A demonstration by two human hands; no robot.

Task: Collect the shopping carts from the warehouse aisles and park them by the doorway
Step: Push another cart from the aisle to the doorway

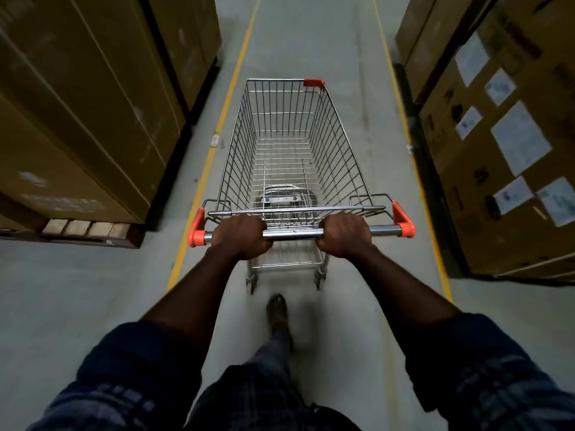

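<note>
The grey floor (311, 42) is carrying a shopping cart (339, 150) between two yellow lines (230, 88), cardboard boxes (77, 119) standing left and right.

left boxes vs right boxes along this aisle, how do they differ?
The right boxes carry several white paper labels; the left boxes show only faint pale marks. A wooden pallet shows under the left boxes; none is plain under the right boxes. Both are tall brown cardboard, outside the yellow lines flanking the cart.

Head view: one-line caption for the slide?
A person's left hand and right hand grip the handle of an empty wire shopping cart in a yellow-lined aisle between stacked cardboard boxes.
</note>
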